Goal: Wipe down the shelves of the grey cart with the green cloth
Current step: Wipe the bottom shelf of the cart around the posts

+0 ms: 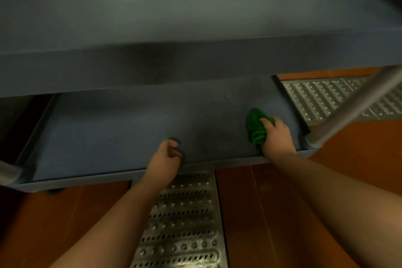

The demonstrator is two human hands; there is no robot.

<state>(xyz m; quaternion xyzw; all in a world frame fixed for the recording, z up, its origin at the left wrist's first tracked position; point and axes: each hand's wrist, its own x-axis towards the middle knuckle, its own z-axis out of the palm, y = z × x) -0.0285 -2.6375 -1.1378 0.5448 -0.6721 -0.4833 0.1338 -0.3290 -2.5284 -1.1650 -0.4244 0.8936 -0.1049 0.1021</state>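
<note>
While its fingers curl around the bunched green cloth (256,125), the right hand (277,137) presses it against the lower shelf (130,128) of the grey cart (195,67), near that shelf's right end and close to its front lip. The left hand (166,158) rests at the same front lip, toward the shelf's middle and well apart from the cloth, its fingers loosely curled and holding nothing. Above the lower shelf, the cart's upper shelf (185,6) fills the top of the view, blurred. A grey metal post (352,106) rises from the lower shelf's front right corner. Below and beside the shelf, perforated metal floor grates (185,224) run across a reddish-brown floor (272,213). No brand, label or writing can be read on the cart or cloth.
</note>
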